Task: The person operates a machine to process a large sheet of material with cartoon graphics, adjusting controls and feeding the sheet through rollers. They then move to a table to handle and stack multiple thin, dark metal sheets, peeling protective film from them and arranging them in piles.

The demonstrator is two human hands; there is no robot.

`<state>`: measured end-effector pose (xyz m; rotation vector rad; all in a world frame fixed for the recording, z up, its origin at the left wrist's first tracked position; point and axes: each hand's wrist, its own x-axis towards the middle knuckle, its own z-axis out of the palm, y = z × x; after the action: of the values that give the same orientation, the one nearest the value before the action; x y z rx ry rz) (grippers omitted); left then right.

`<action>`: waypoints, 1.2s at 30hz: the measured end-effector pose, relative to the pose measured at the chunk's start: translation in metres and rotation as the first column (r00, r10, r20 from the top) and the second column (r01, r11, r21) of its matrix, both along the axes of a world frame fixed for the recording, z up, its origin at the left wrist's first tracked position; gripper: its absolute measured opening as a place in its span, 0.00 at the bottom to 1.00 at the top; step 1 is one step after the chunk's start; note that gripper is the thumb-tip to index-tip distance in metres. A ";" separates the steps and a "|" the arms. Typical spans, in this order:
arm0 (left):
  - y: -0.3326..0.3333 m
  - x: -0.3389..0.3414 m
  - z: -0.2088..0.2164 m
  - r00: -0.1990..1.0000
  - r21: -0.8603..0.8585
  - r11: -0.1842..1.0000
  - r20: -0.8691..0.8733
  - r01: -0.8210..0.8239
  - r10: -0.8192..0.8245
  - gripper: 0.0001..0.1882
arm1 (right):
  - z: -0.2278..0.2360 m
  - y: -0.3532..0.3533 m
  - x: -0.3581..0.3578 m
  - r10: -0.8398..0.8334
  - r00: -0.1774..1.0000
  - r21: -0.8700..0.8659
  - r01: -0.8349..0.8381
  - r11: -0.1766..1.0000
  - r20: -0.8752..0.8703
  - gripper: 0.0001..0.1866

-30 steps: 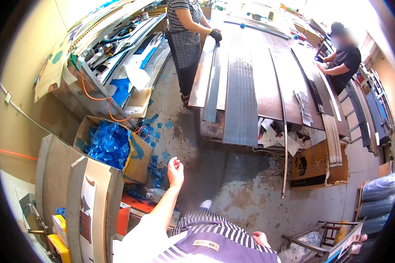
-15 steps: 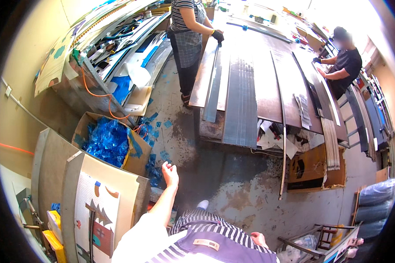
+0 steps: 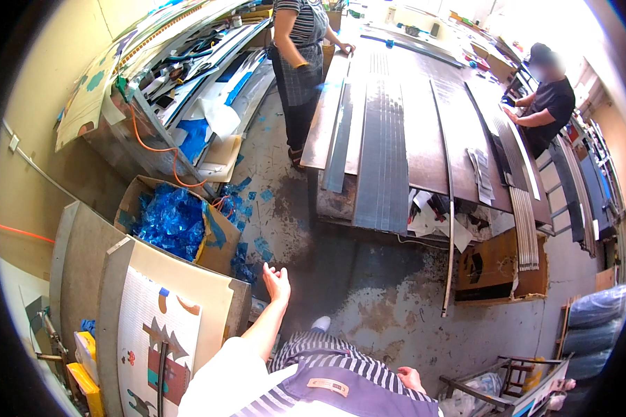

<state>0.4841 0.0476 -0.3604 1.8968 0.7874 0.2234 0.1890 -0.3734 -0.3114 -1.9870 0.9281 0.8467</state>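
My left hand [image 3: 277, 283] reaches forward over the grey floor, its fingers loosely bent and slightly apart, with nothing visible in them. Nearest to it is the right edge of a stack of large boards [image 3: 215, 306] on my left. A white sheet [image 3: 188, 321] printed with cartoon pictures lies on the stack, with a dark narrow strip [image 3: 162, 379] across it. Beyond the hand, a cardboard box [image 3: 222, 240] holds crumpled blue film [image 3: 170, 226]. My right hand [image 3: 411, 379] hangs low beside my striped clothing; its fingers are partly hidden, and nothing shows in it.
Ahead, a big worktable [image 3: 421, 153] carries long dark panels [image 3: 382, 167] and a thin strip [image 3: 446, 229] overhanging the near edge. One person [image 3: 295, 69] stands at its left, another [image 3: 546, 104] at its right. Scraps fill a rack [image 3: 209, 90]; a metal frame [image 3: 494, 386] stands low right.
My left hand has shifted slightly right and down. The boards and printed sheet sit further right. The person at the table's left has drawn a gloved hand back from the strip.
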 end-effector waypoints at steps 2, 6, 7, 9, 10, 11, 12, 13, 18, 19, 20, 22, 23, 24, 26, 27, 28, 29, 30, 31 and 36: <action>-0.001 -0.004 -0.003 1.000 -0.016 1.000 -0.028 0.009 -0.009 0.35 | 0.003 0.002 0.001 -0.004 1.000 0.000 0.004 1.000 -0.007 0.18; 0.000 -0.003 -0.009 1.000 -0.014 1.000 -0.012 -0.023 0.022 0.34 | -0.010 -0.003 -0.007 0.043 0.999 -0.004 -0.043 0.999 0.031 0.21; 0.002 0.000 -0.010 1.000 0.004 1.000 -0.001 -0.028 0.028 0.34 | -0.011 -0.003 -0.008 0.039 0.999 -0.004 -0.039 0.999 0.028 0.21; 0.006 0.007 -0.012 0.999 0.025 0.999 0.009 -0.034 0.034 0.33 | -0.015 -0.006 -0.013 0.072 0.997 -0.030 -0.071 0.997 0.034 0.21; 0.008 0.013 -0.013 0.999 0.031 0.999 0.009 -0.033 0.033 0.32 | -0.021 -0.009 -0.018 0.107 0.993 -0.055 -0.104 0.993 0.042 0.21; 0.008 0.021 -0.013 0.999 0.036 0.999 0.011 -0.032 0.032 0.32 | -0.025 -0.011 -0.020 0.141 0.989 -0.079 -0.137 0.987 0.049 0.21; 0.005 0.032 -0.002 1.000 0.039 0.999 -0.007 -0.008 0.008 0.29 | -0.024 -0.009 -0.020 0.142 0.989 -0.079 -0.138 0.987 0.037 0.21; 0.001 0.046 0.008 0.999 -0.002 0.999 -0.013 0.034 -0.034 0.28 | -0.021 -0.007 -0.022 0.141 0.990 -0.079 -0.139 0.987 0.025 0.21; -0.005 0.129 -0.002 0.967 -0.004 0.967 -0.022 0.256 -0.256 0.32 | 0.018 0.008 0.004 0.052 0.998 -0.031 -0.053 0.998 -0.042 0.21; -0.012 0.144 0.006 0.946 -0.014 0.949 -0.074 0.315 -0.315 0.33 | 0.017 0.008 0.003 0.056 0.998 -0.032 -0.057 0.998 -0.041 0.22; -0.017 0.157 0.012 0.906 -0.047 0.914 -0.120 0.404 -0.406 0.34 | 0.017 0.008 0.003 0.062 0.997 -0.033 -0.063 0.997 -0.040 0.22; -0.026 0.169 0.017 0.830 -0.446 0.739 0.013 0.504 -0.558 0.35 | 0.017 0.009 0.009 0.049 0.998 -0.012 -0.049 0.999 -0.036 0.22; -0.037 0.171 0.026 0.819 -0.574 0.699 -0.083 0.426 -0.568 0.33 | 0.007 0.006 0.008 0.120 0.993 -0.047 -0.121 0.992 -0.010 0.22; -0.037 0.171 0.023 0.817 -0.688 0.600 -0.018 0.407 -0.576 0.31 | -0.005 0.002 0.011 0.205 0.979 -0.080 -0.204 0.976 0.013 0.22; -0.035 0.163 0.014 0.837 -0.779 0.483 0.097 0.400 -0.538 0.27 | 0.003 0.006 0.034 0.314 0.947 -0.100 -0.306 0.947 0.070 0.21; -0.041 0.158 0.017 0.836 -0.783 0.467 0.119 0.411 -0.535 0.27 | 0.013 0.008 0.053 0.319 0.935 -0.096 -0.308 0.947 0.156 0.20; -0.049 0.149 0.028 0.830 -0.786 0.449 0.141 0.426 -0.540 0.26 | 0.022 0.010 0.070 0.314 0.918 -0.091 -0.301 0.949 0.242 0.19; -0.054 0.135 0.041 0.826 -0.787 0.437 0.157 0.436 -0.541 0.26 | 0.041 0.016 0.099 0.355 0.826 -0.158 -0.318 0.935 0.438 0.17; -0.060 0.119 0.052 0.818 -0.791 0.412 0.183 0.452 -0.545 0.25 | 0.072 0.029 0.138 0.342 0.753 -0.181 -0.292 0.939 0.562 0.15; -0.074 0.099 0.064 0.807 -0.797 0.383 0.208 0.468 -0.552 0.25 | 0.099 0.042 0.175 0.315 0.683 -0.185 -0.258 0.948 0.659 0.15; -0.147 -0.014 0.144 0.658 -0.818 0.281 0.150 0.501 -0.738 0.25 | 0.188 0.113 0.325 0.629 0.328 -0.596 -0.206 0.776 0.705 0.31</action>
<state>0.4701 -0.0993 -0.2167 1.1573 0.1262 -0.8263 0.5140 -0.2603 -0.1229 -2.6271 -0.1351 -0.3078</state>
